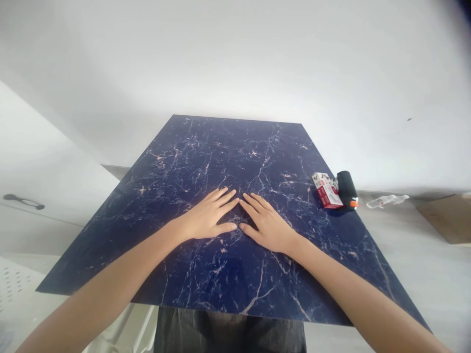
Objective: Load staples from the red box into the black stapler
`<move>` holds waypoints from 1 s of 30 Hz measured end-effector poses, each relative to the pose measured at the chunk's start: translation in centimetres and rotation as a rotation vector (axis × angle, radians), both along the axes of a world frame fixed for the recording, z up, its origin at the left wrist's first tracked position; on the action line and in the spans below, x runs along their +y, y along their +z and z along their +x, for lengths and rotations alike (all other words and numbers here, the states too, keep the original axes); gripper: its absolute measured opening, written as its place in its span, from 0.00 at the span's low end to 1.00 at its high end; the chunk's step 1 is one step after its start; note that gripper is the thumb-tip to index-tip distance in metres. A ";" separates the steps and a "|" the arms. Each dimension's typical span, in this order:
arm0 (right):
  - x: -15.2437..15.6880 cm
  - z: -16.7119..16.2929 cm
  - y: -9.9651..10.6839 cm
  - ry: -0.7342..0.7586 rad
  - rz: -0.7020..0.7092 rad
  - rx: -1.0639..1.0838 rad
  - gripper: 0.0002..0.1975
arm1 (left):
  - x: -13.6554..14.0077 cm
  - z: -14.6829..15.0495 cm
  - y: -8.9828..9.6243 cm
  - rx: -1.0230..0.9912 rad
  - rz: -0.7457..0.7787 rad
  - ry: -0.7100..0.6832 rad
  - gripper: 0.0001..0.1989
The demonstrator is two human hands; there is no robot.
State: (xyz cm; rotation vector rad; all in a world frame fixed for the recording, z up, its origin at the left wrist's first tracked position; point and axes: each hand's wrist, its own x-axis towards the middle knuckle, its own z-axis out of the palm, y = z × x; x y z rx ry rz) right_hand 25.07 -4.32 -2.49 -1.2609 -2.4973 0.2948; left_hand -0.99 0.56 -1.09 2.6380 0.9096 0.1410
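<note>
My left hand (pixel 211 214) lies palm down on a dark blue marble-patterned table (pixel 228 152), its fingers spread and pointing to the right. Opposite it, my right hand (pixel 268 223) rests flat on the same surface with fingers apart, pointing left. The fingertips of the two hands almost meet near the middle of the table. Neither hand holds anything. To the right of my right hand, near the table's right edge, sits a small red and white box (pixel 327 191). Beside the box is a black cylindrical object (pixel 346 190) with an orange spot at its lower end.
A pale wall (pixel 235 59) stands behind the table. On the floor to the right are a clear plastic item (pixel 386 201) and a cardboard box (pixel 447 218). At left is a white door or panel with a dark handle (pixel 24 201). A pale plastic chair or stool (pixel 127 328) shows below the front edge.
</note>
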 end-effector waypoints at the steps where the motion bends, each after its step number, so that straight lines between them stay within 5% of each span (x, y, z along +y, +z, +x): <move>1: 0.0 0.0 0.0 0.004 0.001 -0.006 0.35 | 0.0 0.0 0.0 0.007 -0.001 -0.004 0.39; 30: -0.1 -0.1 0.4 -0.006 -0.006 -0.073 0.34 | 0.2 -0.2 0.0 0.048 0.040 -0.033 0.40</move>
